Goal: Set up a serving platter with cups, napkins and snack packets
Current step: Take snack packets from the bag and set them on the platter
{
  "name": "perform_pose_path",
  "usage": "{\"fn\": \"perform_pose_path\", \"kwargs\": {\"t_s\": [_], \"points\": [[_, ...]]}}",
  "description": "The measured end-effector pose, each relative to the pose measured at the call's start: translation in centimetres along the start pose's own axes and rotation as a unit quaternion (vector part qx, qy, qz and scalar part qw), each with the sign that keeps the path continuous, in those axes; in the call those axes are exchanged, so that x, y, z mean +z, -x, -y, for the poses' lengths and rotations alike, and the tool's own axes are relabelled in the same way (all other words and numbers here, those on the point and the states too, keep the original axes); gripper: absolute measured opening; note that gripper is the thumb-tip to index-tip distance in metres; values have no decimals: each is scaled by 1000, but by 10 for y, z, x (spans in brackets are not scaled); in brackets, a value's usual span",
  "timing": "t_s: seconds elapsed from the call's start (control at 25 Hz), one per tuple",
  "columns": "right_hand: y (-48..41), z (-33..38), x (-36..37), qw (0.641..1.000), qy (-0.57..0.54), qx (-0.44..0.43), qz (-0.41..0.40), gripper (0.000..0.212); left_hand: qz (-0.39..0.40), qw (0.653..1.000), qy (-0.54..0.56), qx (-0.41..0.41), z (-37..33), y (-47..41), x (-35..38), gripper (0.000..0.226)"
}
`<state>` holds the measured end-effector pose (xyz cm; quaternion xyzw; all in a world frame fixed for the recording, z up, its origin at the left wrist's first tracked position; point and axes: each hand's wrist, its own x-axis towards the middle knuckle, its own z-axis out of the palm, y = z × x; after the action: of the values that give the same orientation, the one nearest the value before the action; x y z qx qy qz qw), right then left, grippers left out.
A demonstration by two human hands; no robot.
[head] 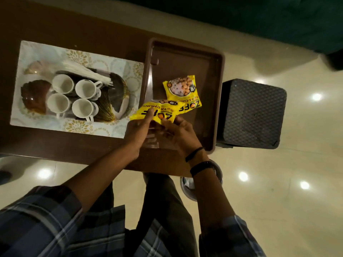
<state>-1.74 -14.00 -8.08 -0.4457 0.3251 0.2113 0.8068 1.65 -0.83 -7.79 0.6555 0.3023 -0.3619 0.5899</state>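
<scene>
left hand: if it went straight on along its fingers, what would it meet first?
The left hand grips the held packet. Past that, it would probably meet the second packet lying in the tray; the height gap is unclear.

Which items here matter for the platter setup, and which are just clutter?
Job: platter, cups, napkins, held packet, second packet, tray, left hand, right hand.
Lying about: placemat, black stool, steel bowl.
</scene>
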Motion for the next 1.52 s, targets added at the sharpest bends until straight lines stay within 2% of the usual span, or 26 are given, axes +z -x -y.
{"fn": "perform_pose_path", "kwargs": {"t_s": [0.08, 0.12, 0.2, 0.28, 0.4, 0.52, 0.56, 0.68, 0.76, 0.84, 0.92, 1.0, 1.16, 1.32, 1.52], "points": [[0, 6, -9, 997, 75, 28, -1, 11, -46, 995, 36, 80, -10, -5, -3, 17], [-5, 10, -16, 994, 88, 43, -37, 12, -47, 992, 39, 108, -15, -7, -6, 6], [-24, 18, -30, 980, 62, 51, -183, 25, -31, 989, 6, 146, -25, -10, -19, 13], [-51, 21, -36, 950, 36, 54, -307, 34, -24, 983, -37, 180, -29, -12, -38, 14], [-86, 21, -34, 918, 39, 59, -390, 37, -38, 977, -80, 192, -26, -16, -67, 9], [-111, 17, -31, 897, 29, 65, -436, 73, -43, 979, -91, 176, -20, -22, -92, 17], [-113, 17, -29, 892, 43, 65, -444, 71, -41, 979, -96, 174, -18, -23, -100, 18], [-114, 18, -20, 906, 63, 38, -418, 14, -23, 979, -97, 180, -17, -26, -118, 16], [-109, 21, -10, 916, 45, -13, -399, 16, -15, 978, -90, 190, -21, -25, -128, 17], [-97, 25, 10, 924, 20, -85, -373, 7, -9, 976, -82, 204, -26, -22, -140, 23], [-79, 27, 43, 928, 79, -144, -335, 19, -14, 973, -82, 214, -34, -19, -157, 31], [-63, 29, 72, 926, 150, -189, -290, 20, -19, 971, -89, 220, -43, -18, -179, 40], [-54, 30, 124, 881, 318, -244, -252, 26, -46, 960, -127, 245, -59, -19, -225, 29], [-80, 12, 155, 886, 361, -166, -239, 39, -110, 922, -208, 306, -73, -30, -272, 22], [-118, -10, 165, 874, 412, -58, -252, 52, -155, 924, -224, 269, -81, -39, -306, 21]]}}
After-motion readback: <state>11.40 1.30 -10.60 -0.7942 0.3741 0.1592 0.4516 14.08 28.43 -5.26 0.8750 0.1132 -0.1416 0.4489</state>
